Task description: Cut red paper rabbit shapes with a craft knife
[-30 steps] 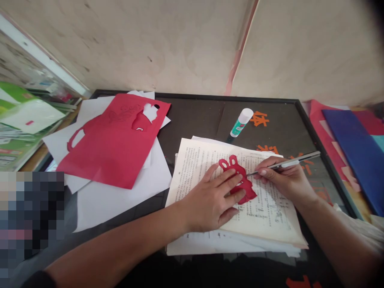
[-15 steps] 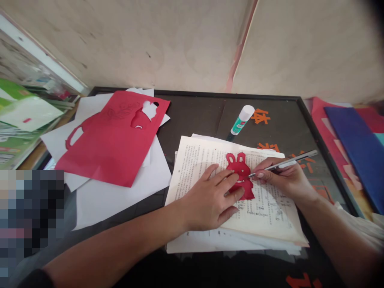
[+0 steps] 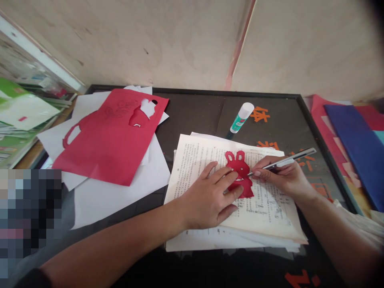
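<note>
Being pressed down by what, is the red paper rabbit (image 3: 241, 165)?

By the left hand (image 3: 207, 198), which is laid across its lower half with the fingers spread wide. Nothing is gripped by it. The rabbit is kept flat on a printed page (image 3: 192, 172), the top of a loose stack of yellowed sheets.

And how is the grip of the right hand (image 3: 283, 178) set?

Narrowly, in the manner of a pen. A slim metal craft knife (image 3: 288, 161) is held between thumb and fingers, with its tip brought to the rabbit's edge.

On what is the stack laid?

On a dark, glossy board (image 3: 192, 116) edged by a black frame. Orange paper characters (image 3: 259, 114) are seen on its surface, just beside a white-capped glue stick (image 3: 241, 118).

What is placed to either side?

To the left, a red sheet with cut-out shapes (image 3: 111, 152) is spread over white paper sheets (image 3: 120, 204). To the right, a blue card (image 3: 357, 144) is laid over red and pink paper (image 3: 318, 116).

And the room?

Green-and-white packets (image 3: 24, 108) are piled at the left, and the board is backed by a scuffed cream wall (image 3: 150, 44) crossed by a pink-stained seam (image 3: 240, 44).
</note>
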